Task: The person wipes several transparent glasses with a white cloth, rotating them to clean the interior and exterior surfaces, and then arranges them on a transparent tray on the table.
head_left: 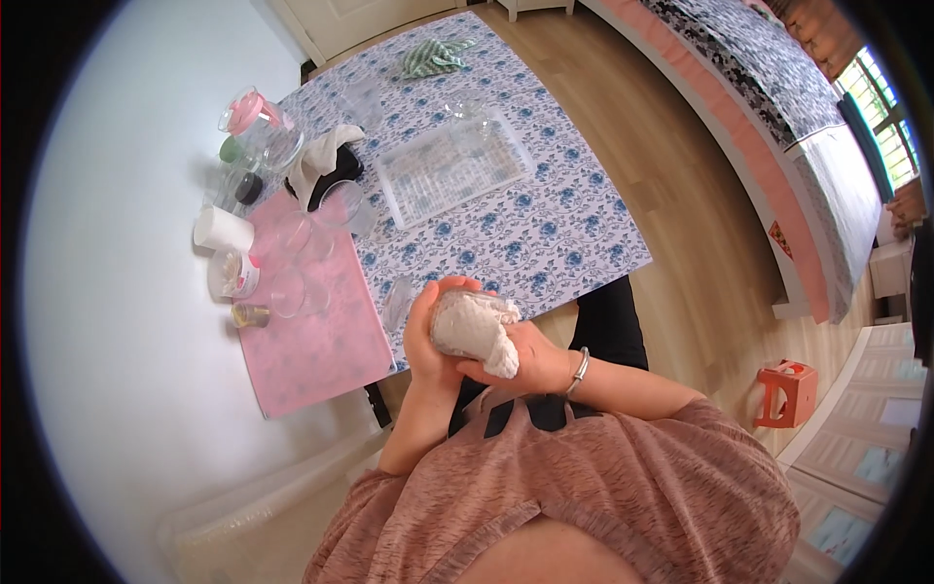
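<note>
In front of my body, above the table's near edge, my left hand (424, 336) is wrapped round a clear cup (444, 313). A crumpled white cloth (499, 352) fills the cup and hangs out of it toward my right hand (541, 358). My right hand grips the cloth at the cup's side, with a silver bracelet on that wrist; some of its fingers are hidden behind the cloth. Close to my left hand, another clear cup (397, 304) rests at the edge of the pink mat (321, 365).
More clear cups (299, 294), a white paper roll (224, 230), a small amber jar (250, 315) and a pink-lidded pitcher (255, 115) line the table's left side. A translucent tray (452, 175) and green striped cloth (435, 58) lie farther back. An orange stool (786, 394) stands at right.
</note>
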